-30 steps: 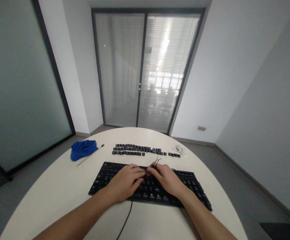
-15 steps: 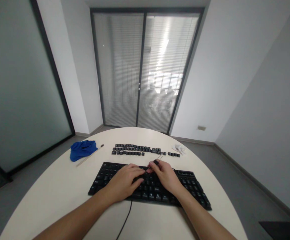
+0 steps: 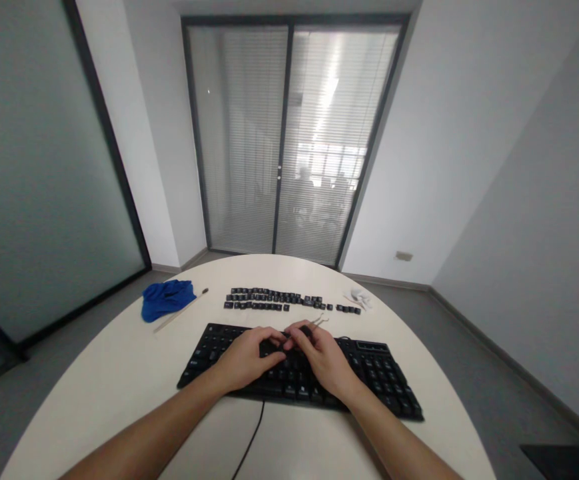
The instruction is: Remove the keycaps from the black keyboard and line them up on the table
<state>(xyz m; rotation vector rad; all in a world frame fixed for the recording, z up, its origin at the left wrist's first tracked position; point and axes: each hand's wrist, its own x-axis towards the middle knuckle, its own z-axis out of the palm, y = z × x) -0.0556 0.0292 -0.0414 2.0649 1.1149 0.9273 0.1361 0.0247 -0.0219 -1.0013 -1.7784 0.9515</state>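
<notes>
A black keyboard [image 3: 369, 373] lies across the table under both hands. My left hand [image 3: 247, 357] rests over its middle-left, thumb and index finger apart and fingers curved, fingertips close to those of the other hand. My right hand [image 3: 326, 357] is closed on a keycap puller [image 3: 307, 331] with a dark handle and two thin wire prongs pointing away, above the upper middle of the keyboard. The fingers cover the keys beneath them, and anything small between the fingertips is hidden. Beyond the keyboard, loose black keycaps [image 3: 264, 297] lie in rows.
A blue cloth [image 3: 168, 300] and a thin stick brush [image 3: 182, 311] with a dark tip lie at the left. Crumpled white material [image 3: 359, 299] sits at the back right. A black cable [image 3: 252, 437] runs off the near side of the round pale table [image 3: 104, 380].
My right hand has turned, so the puller's wires tilt further right. My left fingers have curled and drawn slightly back, with a wider gap to the thumb. The keycap rows look unchanged.
</notes>
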